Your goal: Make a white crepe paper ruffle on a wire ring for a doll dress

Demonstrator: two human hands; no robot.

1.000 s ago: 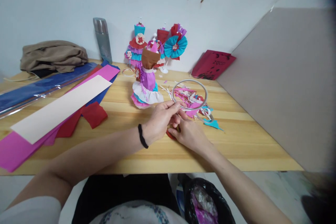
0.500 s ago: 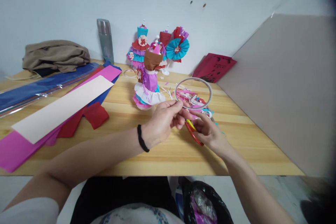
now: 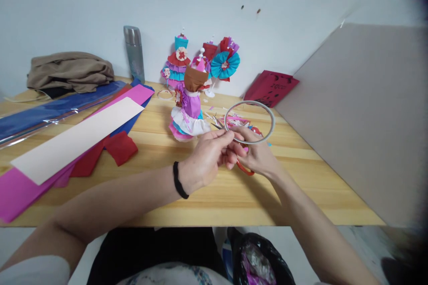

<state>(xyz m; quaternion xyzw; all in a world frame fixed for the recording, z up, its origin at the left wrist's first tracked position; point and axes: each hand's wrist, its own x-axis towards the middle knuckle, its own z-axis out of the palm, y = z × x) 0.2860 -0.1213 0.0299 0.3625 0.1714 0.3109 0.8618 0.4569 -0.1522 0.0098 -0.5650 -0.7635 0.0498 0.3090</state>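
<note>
My left hand (image 3: 212, 156), with a black band at its wrist, pinches the near-left rim of a thin, pale grey ring (image 3: 273, 120). The ring looks like a narrow tape roll, but I cannot be sure. Close against those fingertips, my right hand (image 3: 259, 153) is closed on scissors. Their red handle (image 3: 245, 168) shows below the fingers, and the dark blades (image 3: 217, 125) point left past the ring. Just beyond my left hand stands a small dress form (image 3: 194, 79) dressed in brown, purple, white and blue crepe paper.
Paper scraps (image 3: 237, 120) lie behind the ring. At left are a cream strip (image 3: 80, 140), red paper (image 3: 122, 148), and a brown cloth (image 3: 70, 71). A flask (image 3: 133, 53), more dressed forms (image 3: 180, 58) and a pink bag (image 3: 270, 89) line the wall. Below hangs a black bin bag (image 3: 264, 258).
My right hand has moved left and up, nearer my left hand, with the scissor blades now showing left of the ring. The ring has shifted slightly right and tilted.
</note>
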